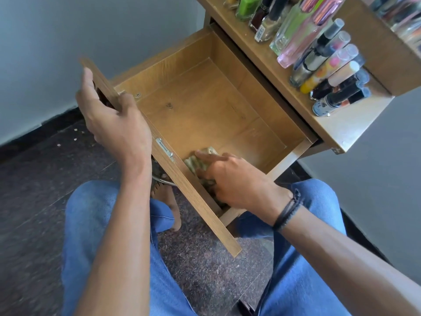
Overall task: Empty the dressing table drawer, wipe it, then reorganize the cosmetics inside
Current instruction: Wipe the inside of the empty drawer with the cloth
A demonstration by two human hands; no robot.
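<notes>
The drawer (pixel 205 106) is pulled out, a deep wooden box with a smooth brown floor and flat walls. Nothing lies in it but a cloth (pixel 192 161), soft, crumpled and greenish. The cloth sits in the near corner, under the right hand (pixel 230 179). That hand holds the cloth down with bent fingers, and its pointer finger lies out straight on top.

The left hand (pixel 114 119) is well apart from the right one, up at the far end of the front board (pixel 193 197). It grips the top edge of that long, grainy board, thumb inside and fingers outside. A small shiny metal catch (pixel 164 148) sits on the board between the two hands.

Past the right hand, the wooden table (pixel 337 131) carries many bottles (pixel 330 69). They are tall and thin, some clear glass, some with dark caps.

A black cord band (pixel 288 210) goes round the right wrist. Below both hands are blue jeans (pixel 95 224) and a dark speckled stone floor (pixel 34 179).
</notes>
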